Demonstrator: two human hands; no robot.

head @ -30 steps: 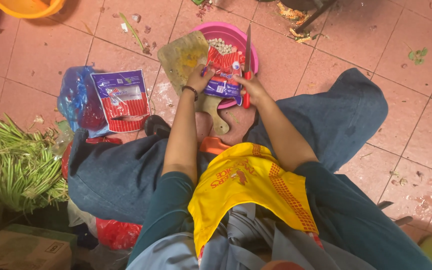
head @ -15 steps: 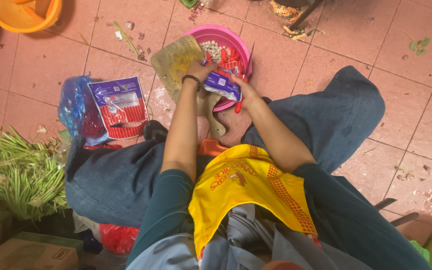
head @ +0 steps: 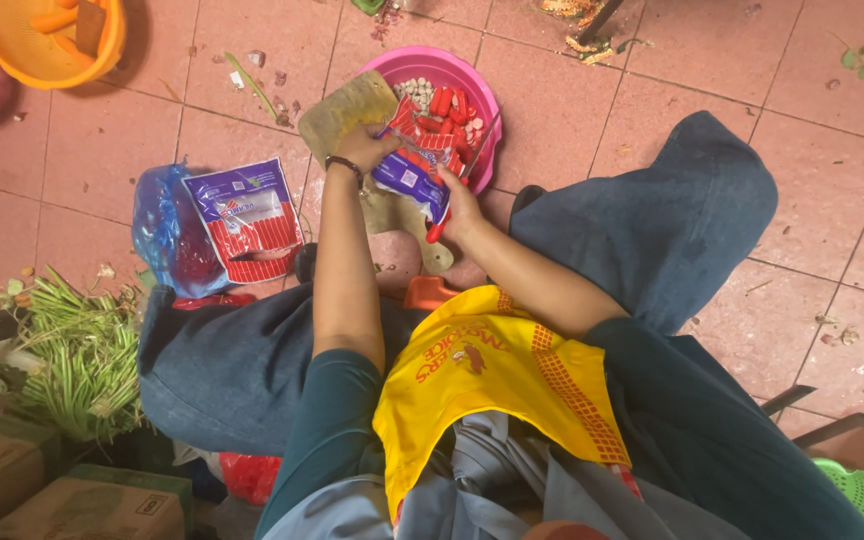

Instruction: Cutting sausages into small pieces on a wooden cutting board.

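Packet (head: pixel 407 170) now tipped over pink bowl (head: pixel 482 105); red sausages inside, emptying underway. Left hand (head: pixel 364 150) grips top, right hand (head: pixel 460 205) closed round bottom end.

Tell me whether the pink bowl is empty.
Not empty. The pink bowl holds red sausage pieces and small pale bits.

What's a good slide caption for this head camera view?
Seated person's left hand and right hand tip a purple packet of red sausages over a pink bowl.
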